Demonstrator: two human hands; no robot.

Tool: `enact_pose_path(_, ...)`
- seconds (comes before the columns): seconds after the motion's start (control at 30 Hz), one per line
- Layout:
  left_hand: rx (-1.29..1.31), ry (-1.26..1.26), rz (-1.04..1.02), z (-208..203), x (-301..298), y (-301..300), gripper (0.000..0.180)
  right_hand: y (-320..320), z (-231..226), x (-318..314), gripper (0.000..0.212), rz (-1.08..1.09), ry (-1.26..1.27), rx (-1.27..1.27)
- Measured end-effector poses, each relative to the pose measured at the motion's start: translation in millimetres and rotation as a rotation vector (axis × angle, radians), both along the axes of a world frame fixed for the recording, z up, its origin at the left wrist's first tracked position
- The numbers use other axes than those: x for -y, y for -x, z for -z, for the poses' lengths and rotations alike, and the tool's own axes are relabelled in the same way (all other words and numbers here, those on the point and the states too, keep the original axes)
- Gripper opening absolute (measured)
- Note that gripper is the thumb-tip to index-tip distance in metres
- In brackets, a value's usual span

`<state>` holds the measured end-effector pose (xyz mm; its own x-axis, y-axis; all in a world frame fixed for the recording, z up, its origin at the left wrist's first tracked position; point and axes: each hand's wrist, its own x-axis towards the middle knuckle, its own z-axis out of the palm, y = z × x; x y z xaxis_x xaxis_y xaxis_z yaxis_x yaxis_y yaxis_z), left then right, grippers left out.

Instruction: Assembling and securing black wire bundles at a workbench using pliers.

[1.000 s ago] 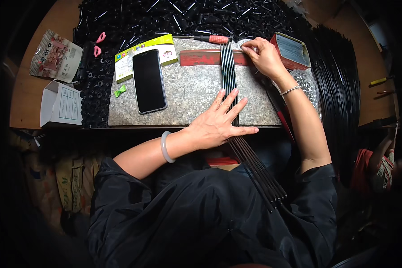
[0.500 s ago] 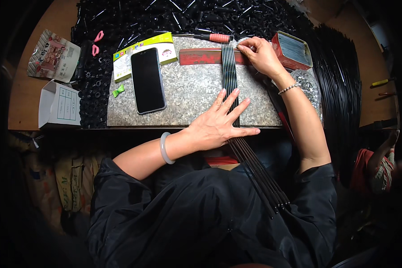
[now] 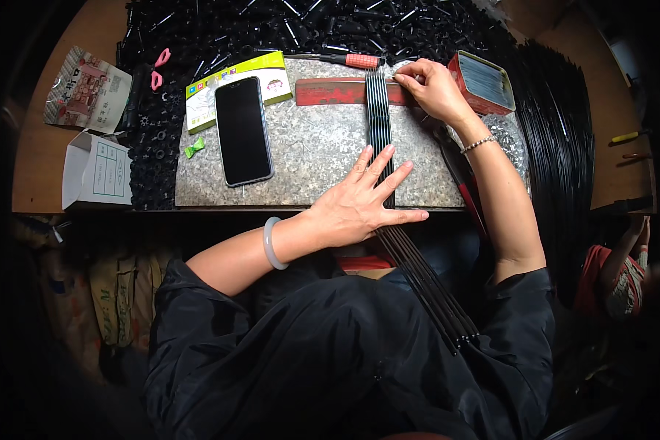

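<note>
In my head view, the left hand (image 3: 348,213) lies palm down with its fingers spread wide across a row of thin black rods (image 3: 379,121), and I see none of them curled around the rods. The rods lie side by side over a speckled grey board (image 3: 308,158) on the desk (image 3: 35,165). Their upper ends cross a worn red bar (image 3: 328,92); their lower parts run past the front edge and fan slightly over the person's dark clothing (image 3: 352,345).

I have the right hand (image 3: 436,94) above the right end of the red bar, thumb and index fingertips drawn together just beside the rods; I cannot tell whether they pinch something small.

Just beyond the rods' upper ends I see a red-handled tool (image 3: 361,61). To the right of the right hand, an open red tin (image 3: 482,81) holds pale contents, and a clear plastic bag (image 3: 507,139) sits below it. On the left, a dark-screened phone (image 3: 243,136) leans over part of a green and white box (image 3: 275,82), with a small green wrapper (image 3: 194,148) near it. A heap of black parts (image 3: 271,33) spreads behind the board, and many long black strands (image 3: 557,132) lie at the right.
</note>
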<state>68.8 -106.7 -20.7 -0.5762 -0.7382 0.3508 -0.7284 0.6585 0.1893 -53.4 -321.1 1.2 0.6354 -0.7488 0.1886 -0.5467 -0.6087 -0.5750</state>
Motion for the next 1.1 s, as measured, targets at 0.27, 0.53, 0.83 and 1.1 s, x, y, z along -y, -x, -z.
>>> enact_pose_path(0.27, 0.010, 0.014, -0.002, 0.9, 0.2, -0.1, 0.061, -1.8, 5.9, 3.4, 0.019, -0.010, 0.001, 0.047)
enact_pose_path(0.53, 0.002, 0.019, -0.012, 0.0, -0.1, 0.4, 0.059, -0.9, 1.8, 1.3, 0.020, 0.013, 0.000, 0.019)
enact_pose_path(0.83, 0.009, 0.006, 0.000, -0.8, -0.1, -0.2, 0.061, -10.5, 2.7, -0.6, 0.019, -0.007, -0.028, 0.047)
enact_pose_path(1.1, -0.012, -0.004, 0.014, 2.9, 0.4, -0.2, 0.063, -8.4, -0.8, 7.8, 0.015, -0.113, -0.184, 0.029)
